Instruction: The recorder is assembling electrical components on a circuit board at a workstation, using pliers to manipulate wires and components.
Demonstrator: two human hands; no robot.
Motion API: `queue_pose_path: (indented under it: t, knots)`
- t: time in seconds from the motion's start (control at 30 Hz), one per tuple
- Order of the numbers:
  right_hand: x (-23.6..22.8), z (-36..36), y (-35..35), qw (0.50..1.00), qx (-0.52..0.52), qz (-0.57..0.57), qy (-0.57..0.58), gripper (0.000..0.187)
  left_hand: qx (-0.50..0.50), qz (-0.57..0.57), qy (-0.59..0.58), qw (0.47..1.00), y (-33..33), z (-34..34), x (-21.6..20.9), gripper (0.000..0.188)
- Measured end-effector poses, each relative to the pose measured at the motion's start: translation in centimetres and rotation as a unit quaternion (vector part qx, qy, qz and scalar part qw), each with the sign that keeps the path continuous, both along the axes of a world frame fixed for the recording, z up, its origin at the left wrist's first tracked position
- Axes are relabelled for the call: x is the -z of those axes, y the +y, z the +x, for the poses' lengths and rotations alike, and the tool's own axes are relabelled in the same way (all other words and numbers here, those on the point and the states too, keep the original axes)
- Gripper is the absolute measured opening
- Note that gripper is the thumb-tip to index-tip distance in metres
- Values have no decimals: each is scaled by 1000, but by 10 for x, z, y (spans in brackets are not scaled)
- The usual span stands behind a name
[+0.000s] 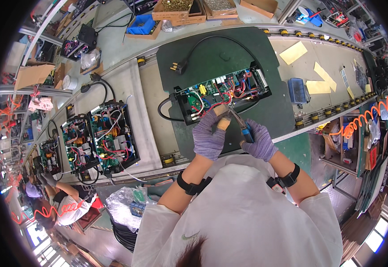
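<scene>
The right hand (260, 141), gloved in purple knit, had its grip wrapped around blue-handled metal pliers (247, 133); whether the left hand (209, 135) pinched anything, I couldn't tell. Plier work seemed in hand, calling for steady fingertips. The open black chassis with green circuit boards (211, 91) lay just beyond, on a dark-green flat board (276, 116), bare toward its right edge.

I see a dark green board (276, 104): open circuit chassis (223, 91) just beyond left hand (208, 137), power plug (180, 67) farther out.
</scene>
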State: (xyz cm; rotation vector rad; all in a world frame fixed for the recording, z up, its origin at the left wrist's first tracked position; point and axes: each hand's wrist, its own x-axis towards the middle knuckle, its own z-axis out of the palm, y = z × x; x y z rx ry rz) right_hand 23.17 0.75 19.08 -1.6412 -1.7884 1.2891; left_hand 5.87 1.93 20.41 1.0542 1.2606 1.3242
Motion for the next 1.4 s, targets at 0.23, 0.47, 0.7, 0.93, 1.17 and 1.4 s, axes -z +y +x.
queue_pose_path:
  t: [0.23, 0.47, 0.7, 0.93, 1.17, 1.4]
  knots:
    - [-7, 3, 2, 999, -18, 5, -35, 58, 33, -8, 129, 991, 1, -11, -1, 23]
    - [-21, 2, 6, 995, -7, 83, -49, 34, 20, 34, 83, 996, 1, -7, -2, 22]
    - [-22, 4, 5, 987, -8, 115, -109, 37, 22, 5, 68, 997, -3, -5, -2, 22]
    - [-20, 1, 3, 975, -3, 166, -146, 46, 15, -41, -75, 996, -4, -5, 10, 23]
    - [-30, -1, 3, 969, -16, 180, -169, 49, 4, -9, -140, 990, -5, -5, 16, 23]
    - [-44, 2, 9, 962, -37, 203, -177, 42, 89, 17, -143, 986, -7, -20, 16, 25]
